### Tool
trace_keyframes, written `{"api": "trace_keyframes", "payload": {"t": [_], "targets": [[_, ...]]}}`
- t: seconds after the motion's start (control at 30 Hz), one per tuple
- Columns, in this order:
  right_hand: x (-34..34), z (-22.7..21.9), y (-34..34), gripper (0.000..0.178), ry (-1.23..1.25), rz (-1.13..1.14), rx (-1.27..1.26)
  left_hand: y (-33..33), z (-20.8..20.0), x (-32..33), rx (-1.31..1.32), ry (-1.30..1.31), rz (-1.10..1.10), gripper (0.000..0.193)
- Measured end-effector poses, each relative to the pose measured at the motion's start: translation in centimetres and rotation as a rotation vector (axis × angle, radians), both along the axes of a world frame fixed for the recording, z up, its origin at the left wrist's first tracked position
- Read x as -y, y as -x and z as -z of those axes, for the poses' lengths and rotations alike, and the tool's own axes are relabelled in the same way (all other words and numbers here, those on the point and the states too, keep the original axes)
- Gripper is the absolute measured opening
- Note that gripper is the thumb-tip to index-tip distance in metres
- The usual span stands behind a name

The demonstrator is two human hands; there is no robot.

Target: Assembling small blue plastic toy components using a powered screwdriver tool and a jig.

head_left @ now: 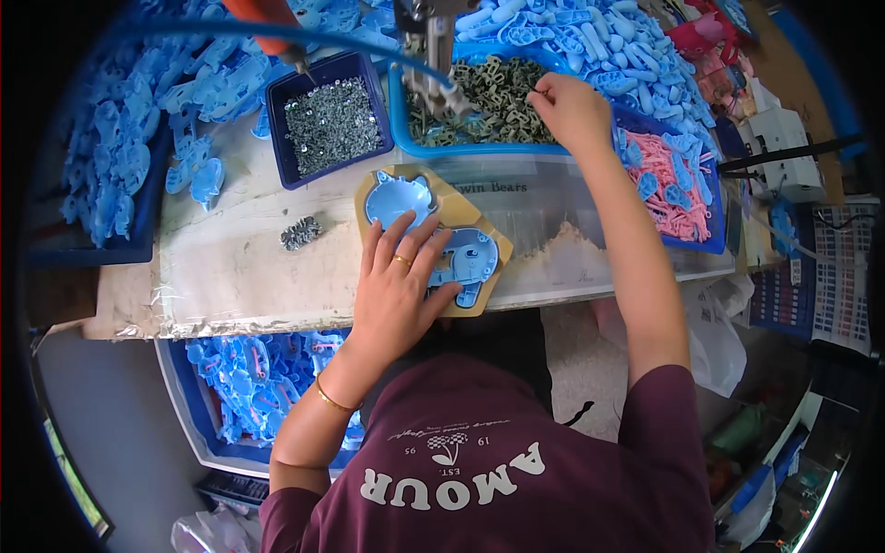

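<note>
My left hand [398, 276] lies with its fingers spread over the tan holder [433, 205] on the table. In that holder sit a round light-blue plastic shell [402, 195] at the far left and a second blue plastic shell [476, 258] nearer and to the right. My fingertips rest on or just over these parts and hide some of them. Reaching far right, my right hand [570, 109] has its thumb and fingers pinched together over a blue bin [442, 150] of small olive-grey plastic pieces [502, 92]. What lies between those fingertips is too small to make out.
A dark-blue bin [279, 147] of small metal screws stands beyond the holder, under an orange-handled driver [267, 28]. A small metal pile [300, 234] lies on the table. Blue parts [120, 157] heap up left; a bin of pink pieces [653, 180] stands right. A bin [258, 382] sits below.
</note>
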State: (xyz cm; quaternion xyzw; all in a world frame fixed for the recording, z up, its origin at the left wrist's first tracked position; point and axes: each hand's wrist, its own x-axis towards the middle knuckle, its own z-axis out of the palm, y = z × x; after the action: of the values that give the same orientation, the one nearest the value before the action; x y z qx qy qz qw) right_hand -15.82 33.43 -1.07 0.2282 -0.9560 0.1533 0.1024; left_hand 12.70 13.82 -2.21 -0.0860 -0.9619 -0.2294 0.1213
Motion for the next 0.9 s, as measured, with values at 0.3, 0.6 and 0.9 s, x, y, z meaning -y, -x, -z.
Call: {"api": "trace_keyframes", "payload": {"t": [0.3, 0.6, 0.9], "targets": [[-2.4, -0.3, 2.1, 0.020, 0.133, -0.045, 0.237, 0.1, -0.6, 0.3, 0.015, -0.008, 0.028, 0.061], [-3.1, -4.2, -6.5, 0.021, 0.571, -0.354, 0.998, 3.1, -3.4, -0.4, -0.108, -0.385, 0.077, 0.040], [-2.9, -3.5, -14.2, 0.023, 0.671, -0.422, 0.985, 3.9, -1.3, -2.6, 0.129, -1.155, -0.057, 0.020]]}}
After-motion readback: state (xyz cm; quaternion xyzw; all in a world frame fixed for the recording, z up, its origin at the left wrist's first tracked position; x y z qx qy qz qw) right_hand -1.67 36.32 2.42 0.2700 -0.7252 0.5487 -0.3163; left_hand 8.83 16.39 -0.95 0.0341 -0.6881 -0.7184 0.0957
